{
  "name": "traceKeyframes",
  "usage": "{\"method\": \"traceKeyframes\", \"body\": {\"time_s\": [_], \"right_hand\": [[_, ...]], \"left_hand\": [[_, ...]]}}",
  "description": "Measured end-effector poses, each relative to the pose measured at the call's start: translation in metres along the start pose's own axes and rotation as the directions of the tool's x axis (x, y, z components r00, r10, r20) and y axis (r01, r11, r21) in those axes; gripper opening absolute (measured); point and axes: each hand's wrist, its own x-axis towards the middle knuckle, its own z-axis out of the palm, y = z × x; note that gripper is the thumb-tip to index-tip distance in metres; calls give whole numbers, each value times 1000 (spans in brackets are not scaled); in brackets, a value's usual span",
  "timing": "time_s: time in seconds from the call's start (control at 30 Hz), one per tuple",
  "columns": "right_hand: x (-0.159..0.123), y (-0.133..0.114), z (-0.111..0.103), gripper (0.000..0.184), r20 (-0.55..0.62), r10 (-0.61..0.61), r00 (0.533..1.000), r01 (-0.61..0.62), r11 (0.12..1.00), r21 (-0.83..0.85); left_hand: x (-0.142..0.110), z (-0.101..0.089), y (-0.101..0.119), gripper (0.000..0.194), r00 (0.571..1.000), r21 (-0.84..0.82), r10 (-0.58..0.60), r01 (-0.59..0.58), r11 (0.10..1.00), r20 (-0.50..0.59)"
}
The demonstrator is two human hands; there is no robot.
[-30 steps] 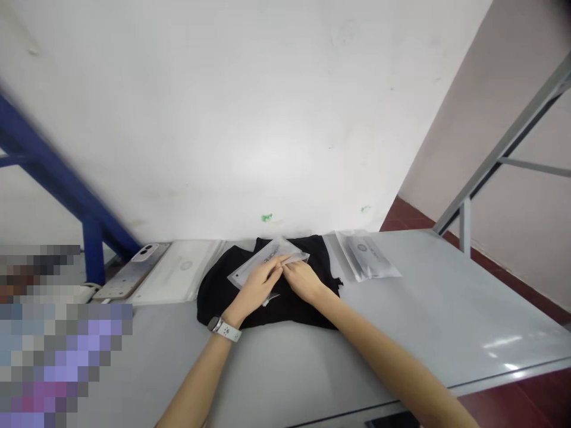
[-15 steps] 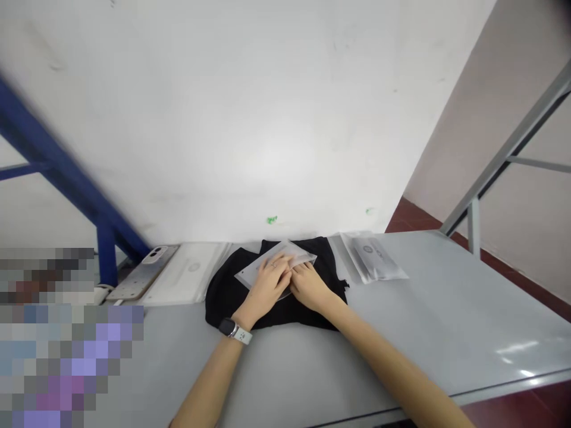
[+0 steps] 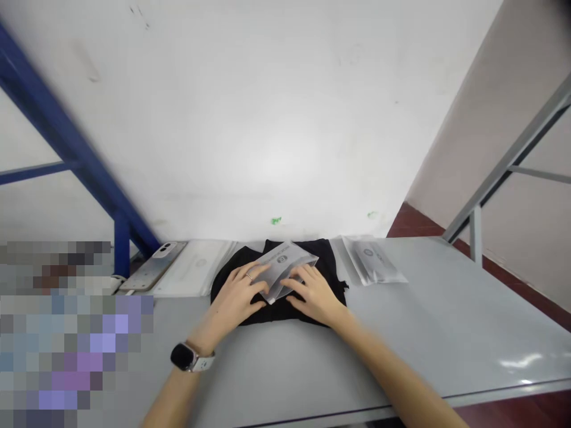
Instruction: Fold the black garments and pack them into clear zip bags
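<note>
A translucent frosted zip bag [image 3: 289, 252] with a dark printed logo lies tilted on a folded black garment [image 3: 323, 252]. My left hand [image 3: 238, 294], with a ring on one finger and a watch on the wrist, has its fingers spread over the bag's left side and near corner. At the bag's right edge, my right hand [image 3: 314, 294] has its fingers curved and apart, touching the plastic. The thumb and index finger of each hand show a gap. Part of the bag lies hidden under my fingers.
Left of the garment lie flat frosted bags [image 3: 191, 267] and a phone [image 3: 154, 267]. More printed zip bags [image 3: 375, 261] lie to the right on the grey table [image 3: 446, 297]. A white wall stands behind, with a blue frame [image 3: 89, 172] left and a grey frame [image 3: 499, 166] right.
My hands have moved apart, the left one shifting left and nearer to me. The bag has turned slightly, and its logo and near corner now show.
</note>
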Motion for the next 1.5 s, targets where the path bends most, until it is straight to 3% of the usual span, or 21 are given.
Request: {"method": "traceKeyframes", "body": {"time_s": [0.1, 0.23, 0.33, 0.5, 0.77, 0.93, 1.13, 1.2, 1.3, 1.43, 1.5], "right_hand": [[3, -14, 11, 6, 34, -113, 993, 115, 990, -78], [3, -19, 23, 19, 18, -145, 989, 146, 972, -182], [2, -19, 25, 20, 9, -156, 988, 155, 970, -187], [0, -26, 28, 26, 64, -180, 982, 189, 965, -184], [-1, -26, 34, 25, 116, -154, 981, 176, 962, -209], [-1, 6, 19, 18, 110, 99, 989, -64, 956, -285], [-14, 56, -3, 21, 75, 348, 934, -294, 872, -392], [-17, 63, -9, 21, 81, 365, 927, -306, 864, -399], [-18, 61, -20, 23, 158, 298, 941, -224, 902, -370], [-19, 45, -47, 23, 280, 255, 926, -196, 955, -221], [-18, 38, -62, 19, 351, 265, 898, -233, 964, -130]], "left_hand": [[-2, 6, 12, 8, 989, 55, 90, -84, 995, -118], [-1, 12, 23, 18, 962, 116, 190, -170, 979, -198], [-2, 15, 23, 21, 953, 108, 194, -173, 979, -233], [-4, 18, 19, 22, 984, -21, 125, -128, 992, -125], [-4, 19, 20, 23, 996, -125, 80, -85, 989, -48], [-5, 10, 18, 23, 998, -228, 57, -56, 972, -3], [-7, 2, 12, 23, 998, -255, 22, -5, 967, 64], [-8, 3, 7, 21, 997, -264, 5, 14, 964, 72], [-11, 1, -3, 19, 992, -285, -27, 63, 956, 127], [-15, -21, -9, 7, 989, -385, -50, 100, 917, 137], [-10, -33, -2, 16, 992, -454, -58, 103, 885, 111]]}}
